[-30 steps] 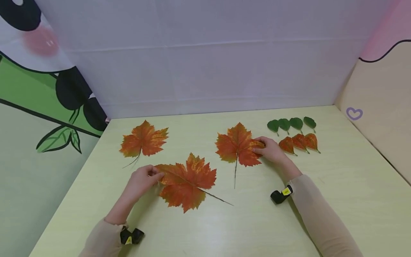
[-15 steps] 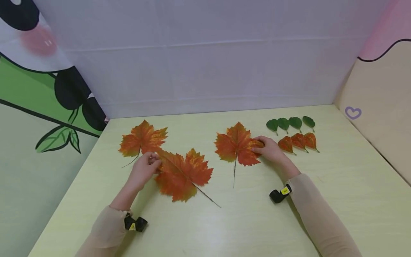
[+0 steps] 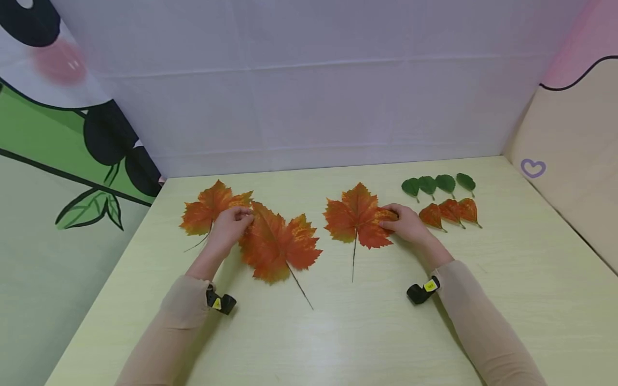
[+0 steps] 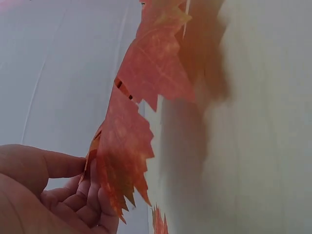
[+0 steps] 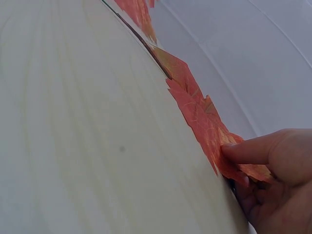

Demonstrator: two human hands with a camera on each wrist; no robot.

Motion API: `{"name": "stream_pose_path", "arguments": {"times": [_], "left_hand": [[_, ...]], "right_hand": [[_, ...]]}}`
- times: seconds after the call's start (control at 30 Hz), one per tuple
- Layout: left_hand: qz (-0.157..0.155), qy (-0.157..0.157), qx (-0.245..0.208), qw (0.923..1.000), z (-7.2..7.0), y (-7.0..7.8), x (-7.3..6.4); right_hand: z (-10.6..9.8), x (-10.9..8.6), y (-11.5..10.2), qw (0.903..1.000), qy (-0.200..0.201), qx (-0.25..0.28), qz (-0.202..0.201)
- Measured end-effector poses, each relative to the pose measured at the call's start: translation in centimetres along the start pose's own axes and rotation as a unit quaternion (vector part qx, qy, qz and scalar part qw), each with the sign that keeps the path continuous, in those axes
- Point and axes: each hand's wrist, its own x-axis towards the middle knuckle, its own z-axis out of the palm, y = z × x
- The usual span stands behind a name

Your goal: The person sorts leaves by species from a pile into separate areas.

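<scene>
My left hand (image 3: 229, 228) pinches the left edge of an orange-red maple leaf (image 3: 277, 244), held over the table with its thin stem slanting down to the right. In the left wrist view that leaf (image 4: 126, 141) hangs between thumb and fingers, above its shadow. My right hand (image 3: 405, 222) grips the right lobe of another maple leaf (image 3: 356, 214), whose stem points toward me. The right wrist view has the thumb on top of this leaf (image 5: 197, 112), close to the table. A third maple leaf (image 3: 210, 206) lies at the left, partly covered by my left hand.
Several small green leaves (image 3: 445, 184) form a row at the back right of the table (image 3: 338, 343). Below them sit 3 small orange leaves (image 3: 450, 212). A pale cloth wall (image 3: 309, 107) rises behind the table, with printed panels on both sides.
My left hand has moved away from me and slightly right, carrying its maple leaf. That leaf has turned so its stem points more toward me. My right hand has stayed in place.
</scene>
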Motion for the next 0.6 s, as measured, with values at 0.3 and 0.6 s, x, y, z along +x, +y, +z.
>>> {"name": "stream_pose_path", "arguments": {"times": [0.3,0.6], "left_hand": [[0.039,0.0,0.009,0.9992,0.3,1.3,2.8],[0.045,0.009,-0.017,0.9988,0.4,1.3,5.9]], "right_hand": [[0.0,-0.1,0.1,1.0,0.0,0.004,0.002],[0.0,-0.1,0.0,1.0,-0.001,0.001,0.0]]}}
